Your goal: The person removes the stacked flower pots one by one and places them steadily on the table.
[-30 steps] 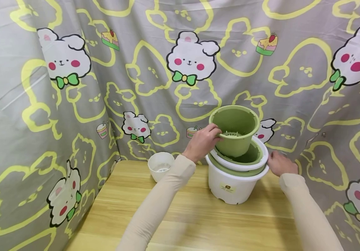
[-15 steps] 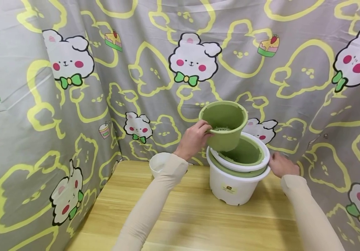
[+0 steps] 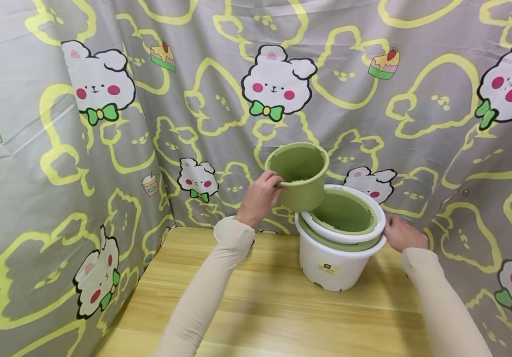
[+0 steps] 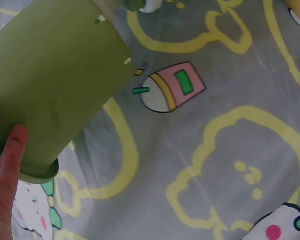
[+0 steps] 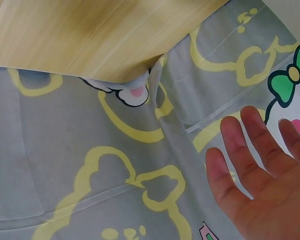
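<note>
My left hand (image 3: 257,197) pinches the rim of a small green flowerpot (image 3: 302,193), tilted and raised at the upper left of a stack. In the left wrist view, fingers (image 4: 12,155) lie along the green pot's (image 4: 60,85) outer side below its rim. The stack is a large white flowerpot (image 3: 329,270) with green and white pots nested inside; a green pot (image 3: 347,210) is innermost. At the stack's right rim is my right hand (image 3: 406,235). In the right wrist view, the right hand's fingers (image 5: 255,165) are spread and fairly straight, with nothing between them.
A small white pot (image 3: 222,229) stands at the table's back left, largely hidden behind my left wrist. The wooden table (image 3: 256,302) is backed by a patterned curtain (image 3: 220,49) that also runs down both sides.
The small green flowerpot has moved left and slightly up, out from over the stack's middle, carried by my left hand. The right hand stays at the stack's rim.
</note>
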`<action>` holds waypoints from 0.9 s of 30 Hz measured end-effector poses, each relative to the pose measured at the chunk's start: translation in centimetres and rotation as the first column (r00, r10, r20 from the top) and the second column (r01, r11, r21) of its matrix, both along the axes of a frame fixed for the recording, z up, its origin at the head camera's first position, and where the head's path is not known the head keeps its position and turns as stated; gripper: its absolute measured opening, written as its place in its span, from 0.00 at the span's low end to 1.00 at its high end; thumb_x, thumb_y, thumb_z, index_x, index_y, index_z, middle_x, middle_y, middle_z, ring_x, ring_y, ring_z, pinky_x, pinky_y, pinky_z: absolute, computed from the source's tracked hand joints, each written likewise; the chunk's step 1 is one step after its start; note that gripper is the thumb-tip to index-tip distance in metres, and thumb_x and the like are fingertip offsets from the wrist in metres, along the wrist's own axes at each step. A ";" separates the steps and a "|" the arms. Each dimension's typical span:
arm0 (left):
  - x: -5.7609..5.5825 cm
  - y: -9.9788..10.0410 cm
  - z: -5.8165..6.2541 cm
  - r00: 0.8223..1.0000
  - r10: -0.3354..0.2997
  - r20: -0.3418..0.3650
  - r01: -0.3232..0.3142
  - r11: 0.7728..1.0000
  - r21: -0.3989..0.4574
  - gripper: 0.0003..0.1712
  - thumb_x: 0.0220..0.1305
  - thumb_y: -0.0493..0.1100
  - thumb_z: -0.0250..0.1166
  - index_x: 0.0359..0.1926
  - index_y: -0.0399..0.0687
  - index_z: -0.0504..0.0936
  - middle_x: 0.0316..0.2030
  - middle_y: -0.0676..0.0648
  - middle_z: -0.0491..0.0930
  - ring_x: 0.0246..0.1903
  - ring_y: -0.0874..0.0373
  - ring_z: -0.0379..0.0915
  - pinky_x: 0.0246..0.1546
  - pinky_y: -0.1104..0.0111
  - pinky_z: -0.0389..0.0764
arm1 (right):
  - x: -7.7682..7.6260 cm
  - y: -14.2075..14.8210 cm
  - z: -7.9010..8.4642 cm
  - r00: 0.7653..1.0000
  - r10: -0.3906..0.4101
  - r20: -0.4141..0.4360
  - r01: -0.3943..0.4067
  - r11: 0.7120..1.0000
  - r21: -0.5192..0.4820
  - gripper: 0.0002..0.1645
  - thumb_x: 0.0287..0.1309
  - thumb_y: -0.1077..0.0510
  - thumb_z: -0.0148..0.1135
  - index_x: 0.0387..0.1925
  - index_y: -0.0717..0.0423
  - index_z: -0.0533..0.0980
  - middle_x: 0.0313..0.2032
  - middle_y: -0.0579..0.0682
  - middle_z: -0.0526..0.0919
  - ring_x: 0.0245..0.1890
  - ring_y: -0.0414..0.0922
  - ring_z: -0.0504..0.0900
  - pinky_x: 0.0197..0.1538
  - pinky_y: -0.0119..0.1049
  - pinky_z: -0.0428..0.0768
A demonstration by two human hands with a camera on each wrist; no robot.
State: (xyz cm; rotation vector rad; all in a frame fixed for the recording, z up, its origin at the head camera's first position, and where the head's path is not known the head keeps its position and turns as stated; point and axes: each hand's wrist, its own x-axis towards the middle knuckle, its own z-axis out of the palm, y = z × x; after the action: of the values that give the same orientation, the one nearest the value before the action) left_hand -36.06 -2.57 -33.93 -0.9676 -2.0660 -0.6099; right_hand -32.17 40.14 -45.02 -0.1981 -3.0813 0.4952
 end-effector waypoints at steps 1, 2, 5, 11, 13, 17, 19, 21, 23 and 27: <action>-0.1 -0.2 -0.1 1.000 0.004 0.005 -0.004 1.000 0.009 0.08 0.66 0.38 0.72 0.43 0.39 0.86 0.42 0.44 0.83 0.38 0.54 0.84 0.42 0.69 0.87 | 0.0 0.0 0.1 1.000 0.000 0.001 0.000 1.000 -0.002 0.46 0.75 0.32 0.18 0.58 0.67 0.66 0.49 0.71 0.78 0.45 0.68 0.81 0.39 0.65 0.77; -0.2 -0.4 -0.3 1.000 0.008 0.009 -0.008 1.000 0.020 0.08 0.66 0.38 0.72 0.42 0.39 0.86 0.42 0.44 0.83 0.38 0.54 0.84 0.41 0.68 0.88 | 0.0 0.0 0.1 1.000 0.001 0.000 -0.001 1.000 -0.001 0.46 0.75 0.32 0.18 0.58 0.67 0.66 0.48 0.70 0.78 0.44 0.67 0.81 0.39 0.64 0.77; -0.6 -1.1 -0.9 0.999 0.022 0.026 -0.024 0.998 0.057 0.08 0.65 0.39 0.73 0.41 0.39 0.86 0.41 0.44 0.83 0.38 0.54 0.84 0.42 0.68 0.88 | 0.0 -0.1 0.0 1.000 -0.001 0.003 0.001 1.000 -0.001 0.47 0.75 0.31 0.17 0.59 0.67 0.66 0.49 0.71 0.78 0.45 0.68 0.81 0.40 0.65 0.77; -1.1 -2.4 -1.6 0.997 0.015 0.074 -0.024 0.991 0.130 0.08 0.64 0.38 0.73 0.40 0.37 0.86 0.41 0.43 0.84 0.38 0.53 0.85 0.44 0.71 0.88 | 0.0 -0.1 -0.1 1.000 -0.005 0.012 0.005 1.000 -0.007 0.48 0.74 0.31 0.16 0.63 0.67 0.64 0.55 0.73 0.76 0.51 0.73 0.79 0.44 0.71 0.76; -1.3 -2.8 -1.9 0.997 0.022 0.077 -0.033 0.990 0.135 0.08 0.64 0.38 0.73 0.40 0.37 0.86 0.41 0.43 0.84 0.38 0.53 0.85 0.44 0.71 0.88 | 0.0 0.0 -0.1 1.000 -0.006 0.010 0.006 1.000 -0.004 0.48 0.74 0.32 0.15 0.64 0.68 0.63 0.56 0.73 0.75 0.52 0.73 0.79 0.44 0.71 0.76; -1.4 -3.8 -2.3 0.994 0.045 0.097 -0.059 0.987 0.148 0.08 0.64 0.37 0.73 0.40 0.36 0.86 0.41 0.42 0.84 0.38 0.53 0.85 0.44 0.71 0.88 | 0.0 0.0 0.0 1.000 -0.006 0.011 0.007 1.000 -0.008 0.48 0.74 0.32 0.16 0.63 0.68 0.64 0.54 0.73 0.76 0.50 0.72 0.79 0.44 0.70 0.76; -1.4 -4.2 -2.6 0.992 0.061 0.112 -0.078 0.985 0.151 0.07 0.64 0.36 0.73 0.40 0.37 0.86 0.41 0.42 0.84 0.38 0.53 0.86 0.43 0.71 0.89 | 0.0 0.0 0.0 1.000 -0.004 0.014 0.004 1.000 -0.010 0.48 0.74 0.32 0.16 0.62 0.67 0.64 0.54 0.73 0.76 0.50 0.72 0.79 0.44 0.70 0.77; -1.3 -4.5 -2.9 0.990 0.071 0.118 -0.088 0.986 0.144 0.07 0.63 0.35 0.73 0.40 0.37 0.86 0.41 0.42 0.83 0.38 0.53 0.86 0.44 0.71 0.89 | -0.1 0.0 -0.1 1.000 -0.003 0.016 0.003 1.000 -0.009 0.48 0.74 0.32 0.16 0.62 0.67 0.64 0.54 0.73 0.76 0.50 0.72 0.79 0.44 0.70 0.77; -1.2 -4.8 -3.2 0.990 0.095 0.107 -0.108 0.988 0.114 0.07 0.63 0.36 0.73 0.40 0.37 0.87 0.41 0.43 0.83 0.37 0.53 0.86 0.43 0.69 0.89 | -0.2 0.1 -0.2 1.000 -0.002 0.013 0.002 1.000 -0.003 0.48 0.74 0.32 0.15 0.62 0.67 0.64 0.54 0.73 0.76 0.51 0.72 0.79 0.44 0.70 0.77; -1.2 -5.2 -4.3 0.986 0.145 0.088 -0.149 0.988 0.049 0.09 0.62 0.39 0.74 0.40 0.38 0.87 0.40 0.44 0.84 0.36 0.52 0.86 0.40 0.66 0.89 | -0.3 0.2 -0.5 1.000 -0.003 0.009 0.003 1.000 -0.002 0.48 0.74 0.31 0.16 0.61 0.66 0.65 0.54 0.72 0.76 0.50 0.72 0.80 0.43 0.69 0.77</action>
State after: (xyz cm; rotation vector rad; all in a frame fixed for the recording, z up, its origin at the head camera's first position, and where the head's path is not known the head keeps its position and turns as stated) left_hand -37.28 -7.74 -38.23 -0.7617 -2.1605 -0.6356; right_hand -32.46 40.29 -45.52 -0.2051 -3.0886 0.4989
